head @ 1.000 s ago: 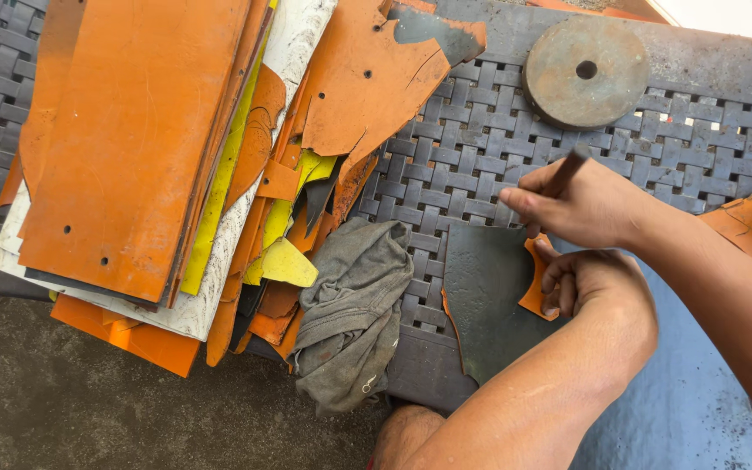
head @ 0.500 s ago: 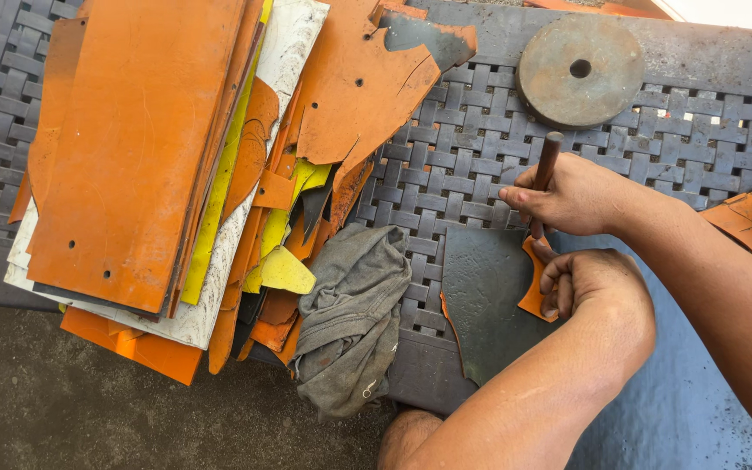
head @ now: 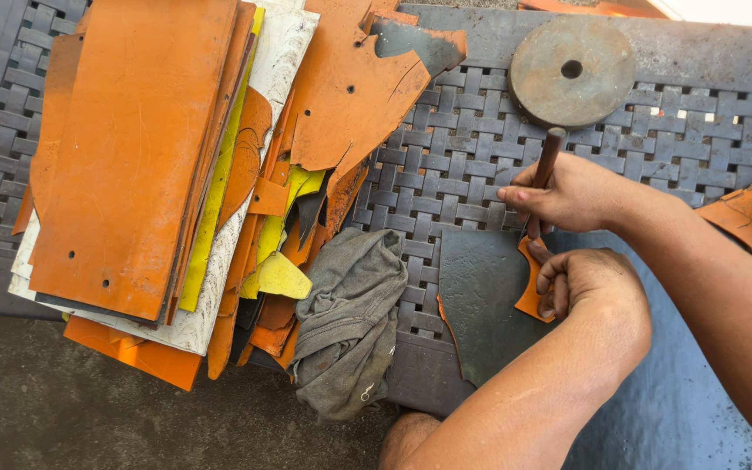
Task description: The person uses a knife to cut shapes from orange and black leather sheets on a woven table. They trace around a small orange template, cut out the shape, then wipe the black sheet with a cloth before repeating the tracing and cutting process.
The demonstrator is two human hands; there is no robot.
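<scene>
– Fingers (head: 557, 280) of our left hand (head: 594, 283) are curled down on the small orange piece (head: 528, 292), pinning it to the dark slab (head: 480, 296). Agree?
– Yep. Going L to R first: orange sheet stack (head: 132, 157) far left, grey rag (head: 350, 322) next to it, then the slab, w/ the piece at its right edge, just under our knuckles.
– And our right hand (head: 572, 193)?
– Clenched round the brown rod (head: 550, 152). Its low end is hidden btwn the two hands, so we can't tell if the tip touches the piece.
– Which way does the rod run?
– Long axis is near upright in view, leaning a bit right. Free end points up twd the round metal disc (head: 572, 70), working end down at the piece.
– What could go wrong, imo?
– Left fingertips sit v. close to the rod's low end, so a slip or skid could catch them. The piece is small and near the slab's edge, so if our hold eases it could slide off onto the woven tabletop (head: 446, 165). A tilted rod may also walk sideways and mark the wrong spot.
</scene>
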